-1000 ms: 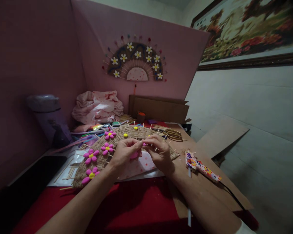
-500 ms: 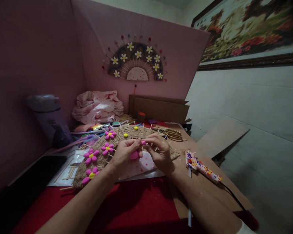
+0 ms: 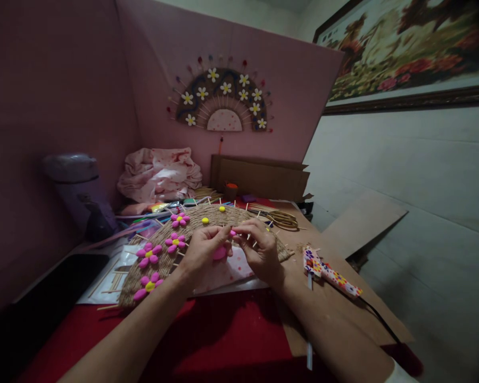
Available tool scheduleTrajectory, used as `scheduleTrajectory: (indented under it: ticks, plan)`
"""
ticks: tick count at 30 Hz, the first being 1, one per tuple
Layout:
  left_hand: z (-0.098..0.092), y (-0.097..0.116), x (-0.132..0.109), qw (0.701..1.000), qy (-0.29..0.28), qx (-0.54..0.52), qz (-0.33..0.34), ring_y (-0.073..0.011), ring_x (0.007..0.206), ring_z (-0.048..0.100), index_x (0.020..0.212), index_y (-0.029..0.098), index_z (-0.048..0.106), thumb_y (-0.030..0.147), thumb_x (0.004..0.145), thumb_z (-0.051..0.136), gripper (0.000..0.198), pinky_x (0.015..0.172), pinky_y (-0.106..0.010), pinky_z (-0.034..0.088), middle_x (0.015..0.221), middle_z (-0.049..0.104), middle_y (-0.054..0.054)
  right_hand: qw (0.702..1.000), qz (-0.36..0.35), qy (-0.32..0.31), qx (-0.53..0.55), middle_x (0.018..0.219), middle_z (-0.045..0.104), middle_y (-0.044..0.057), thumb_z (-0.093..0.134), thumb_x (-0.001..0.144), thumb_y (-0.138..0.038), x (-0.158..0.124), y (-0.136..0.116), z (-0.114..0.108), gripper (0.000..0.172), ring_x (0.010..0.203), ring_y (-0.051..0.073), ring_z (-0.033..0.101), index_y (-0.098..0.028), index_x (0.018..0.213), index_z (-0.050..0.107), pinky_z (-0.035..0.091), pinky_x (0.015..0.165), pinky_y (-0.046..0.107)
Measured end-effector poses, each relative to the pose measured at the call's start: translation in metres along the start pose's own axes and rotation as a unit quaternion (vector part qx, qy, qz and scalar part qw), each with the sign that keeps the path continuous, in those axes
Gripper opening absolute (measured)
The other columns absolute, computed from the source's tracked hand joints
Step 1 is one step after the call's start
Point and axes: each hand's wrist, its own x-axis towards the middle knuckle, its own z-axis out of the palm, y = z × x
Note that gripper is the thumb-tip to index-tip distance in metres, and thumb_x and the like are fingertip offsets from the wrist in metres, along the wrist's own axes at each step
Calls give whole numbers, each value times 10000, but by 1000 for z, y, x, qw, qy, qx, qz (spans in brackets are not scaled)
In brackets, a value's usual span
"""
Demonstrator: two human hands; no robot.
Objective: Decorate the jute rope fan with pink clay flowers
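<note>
Above the twine-wrapped fan-shaped panel (image 3: 195, 230), my two hands meet at the fingertips. Pink modelling clay is in my left hand (image 3: 203, 250): a larger lump (image 3: 219, 253) sits under its curled fingers. Thumb and finger of my right hand (image 3: 260, 247) pinch a small pink clay piece (image 3: 233, 233), which the left fingertips also touch. On the panel's left side are several pink clay flowers (image 3: 149, 255) with yellow centres. Bare yellow dots (image 3: 205, 221) sit along its top. My hands partly hide the panel's pink dotted inner part (image 3: 239, 266).
A hot glue gun (image 3: 329, 274) with a flowered cover lies at right on cardboard (image 3: 343, 311). Scissors (image 3: 281, 218) rest behind the panel. A dark phone-like slab (image 3: 64, 282), pink cloth (image 3: 159, 175) and a purple tumbler (image 3: 83, 197) stand left. A finished fan (image 3: 183, 109) hangs behind.
The small pink piece has shifted very slightly left between the fingertips, and my right fingers have moved a little. A yellow dot now shows beside the right hand.
</note>
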Motion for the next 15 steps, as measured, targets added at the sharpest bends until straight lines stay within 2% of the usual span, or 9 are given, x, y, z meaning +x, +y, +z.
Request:
scheduleTrajectory:
  ticks: [15]
  plan:
    - [-1, 1, 0, 999, -13, -48, -7, -46, 375, 394, 639, 139, 553, 423, 697, 696, 323, 378, -182, 237, 496, 556, 12, 1000, 16, -5, 18, 842, 581, 32, 602, 831, -192, 1, -2, 0, 96, 714, 130, 539, -204, 922, 628, 454, 595, 250]
